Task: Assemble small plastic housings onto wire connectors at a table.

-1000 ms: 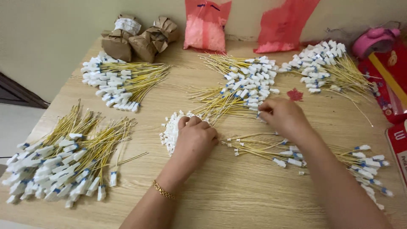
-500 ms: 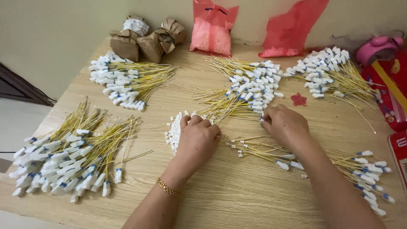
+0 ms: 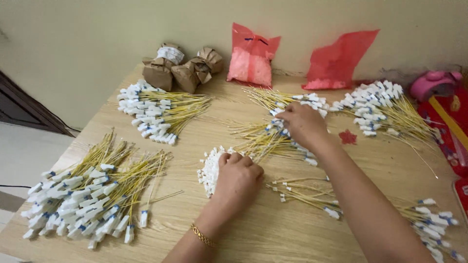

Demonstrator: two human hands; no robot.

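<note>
We are sorting wires: our left hand (image 3: 237,179) is resting curled on the white caps (image 3: 210,168), clamping nothing we can see. Our right hand (image 3: 302,124) is reaching, fingers closing, into the middle wires (image 3: 265,139). Next seems one careful pick.

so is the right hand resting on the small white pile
No, the right hand reaches into the middle wire bundle, while the left hand rests on the white pile.

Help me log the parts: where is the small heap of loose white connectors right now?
In the head view, the heap of white connectors lies mid-table, under the fingertips of the left hand, just left of the yellow wire pile that the right hand reaches into.
</note>
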